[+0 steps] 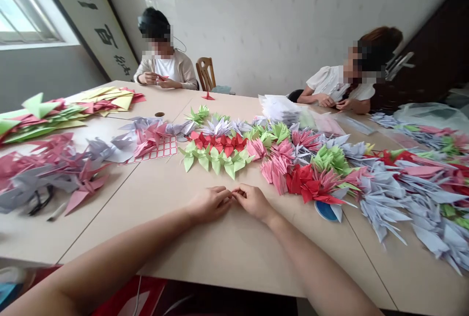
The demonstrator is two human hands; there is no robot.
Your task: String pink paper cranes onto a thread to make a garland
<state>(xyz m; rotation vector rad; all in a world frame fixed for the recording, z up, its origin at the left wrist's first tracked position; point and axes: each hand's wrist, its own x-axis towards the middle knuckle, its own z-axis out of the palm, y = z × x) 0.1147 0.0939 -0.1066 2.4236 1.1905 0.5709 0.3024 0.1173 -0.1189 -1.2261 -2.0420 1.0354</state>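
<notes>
Table edge [220, 284] runs at my 6 o'clock, bare tabletop surrounds my left hand [208, 204] and right hand [252, 202], together with fingertips [231, 195] meeting over nothing I can make out, green paper cranes [214, 159] lie just beyond at 12, and red and pink cranes [304, 179] crowd 2 o'clock.

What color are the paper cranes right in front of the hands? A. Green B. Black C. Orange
A. A row of green paper cranes lies on the table just past the left hand and the right hand.
</notes>
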